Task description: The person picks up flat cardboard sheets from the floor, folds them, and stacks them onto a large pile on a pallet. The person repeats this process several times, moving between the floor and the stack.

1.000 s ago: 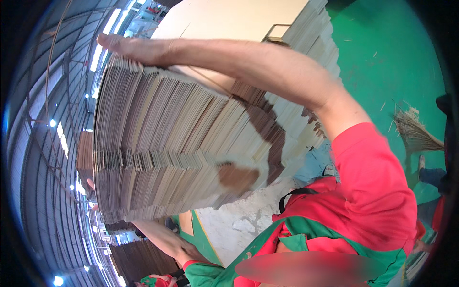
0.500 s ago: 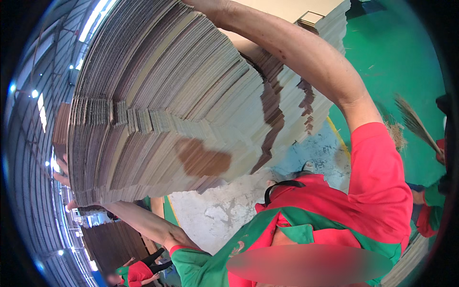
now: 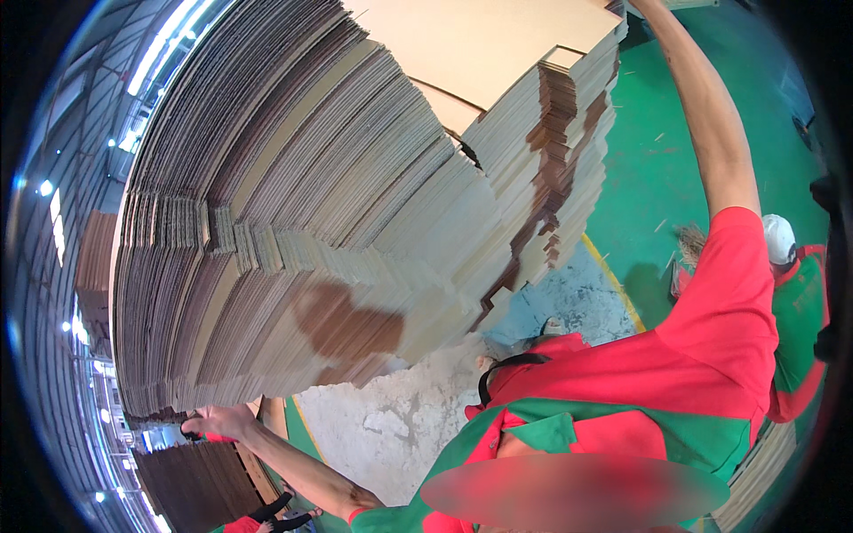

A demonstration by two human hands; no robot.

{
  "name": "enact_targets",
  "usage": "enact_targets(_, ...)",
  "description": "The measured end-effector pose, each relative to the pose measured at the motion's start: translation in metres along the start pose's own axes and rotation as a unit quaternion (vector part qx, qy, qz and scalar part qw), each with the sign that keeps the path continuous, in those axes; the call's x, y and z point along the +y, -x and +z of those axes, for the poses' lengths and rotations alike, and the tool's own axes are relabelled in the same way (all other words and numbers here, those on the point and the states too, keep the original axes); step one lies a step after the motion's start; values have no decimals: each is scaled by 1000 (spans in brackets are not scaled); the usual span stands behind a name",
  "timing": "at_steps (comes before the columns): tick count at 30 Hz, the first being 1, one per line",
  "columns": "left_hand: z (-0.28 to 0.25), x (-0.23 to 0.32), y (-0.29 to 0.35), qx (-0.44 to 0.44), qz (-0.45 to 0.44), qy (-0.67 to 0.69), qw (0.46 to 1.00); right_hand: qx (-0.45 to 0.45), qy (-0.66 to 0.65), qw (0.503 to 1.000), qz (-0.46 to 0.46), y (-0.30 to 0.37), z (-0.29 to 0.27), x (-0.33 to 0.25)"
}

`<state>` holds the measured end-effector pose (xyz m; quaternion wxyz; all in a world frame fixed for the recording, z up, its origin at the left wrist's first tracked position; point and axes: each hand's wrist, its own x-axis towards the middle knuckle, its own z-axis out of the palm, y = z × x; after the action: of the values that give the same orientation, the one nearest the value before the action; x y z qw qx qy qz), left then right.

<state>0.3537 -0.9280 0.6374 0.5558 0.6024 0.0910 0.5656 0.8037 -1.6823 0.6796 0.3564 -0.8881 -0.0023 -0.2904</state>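
Note:
A tall stack of flat cardboard sheets, grey-brown with ragged edges and a dark brown stain, fills the left and middle of the view. My left hand is by the stack's lower left corner, fingers apart and pointing left; whether it touches the sheets is unclear. At the top edge, beside the far right end of the stack, my right hand is mostly cut off, so its fingers cannot be seen. The pale top sheet shows at the upper middle.
Green floor with a yellow line lies at the right, worn grey concrete beneath. A person in a white cap is at the right. Another person's legs show lower left, near a second stack of brown sheets.
My left hand has come off the stack's left side to its lower corner. My right hand has swung from the top of the stack to its far right end.

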Motion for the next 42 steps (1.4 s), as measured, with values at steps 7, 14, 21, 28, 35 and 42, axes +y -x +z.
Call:
enact_targets(7, 53, 29, 13, 13, 62, 13, 998, -95, -133, 968, 191, 38, -3, 48)
enact_targets(14, 53, 27, 11, 50, 18, 46, 998, -86, -134, 986, -44, 19, 18, 111)
enact_targets(21, -4, -8, -4, 119, 11, 22, 993, -76, 159, 917, -357, -76, 32, 205)
enact_targets(28, 50, -2, 43, 3, -73, 107, 991, -53, 40, 932, -356, 56, 26, 27)
enact_targets(35, 36, -16, 32, -15, -93, 124, 988, -173, 44, 834, -521, 220, 50, -166)
enact_targets(42, 28, -22, 45, -64, -89, 118, 987, -83, 42, 843, -529, 237, 64, -158)
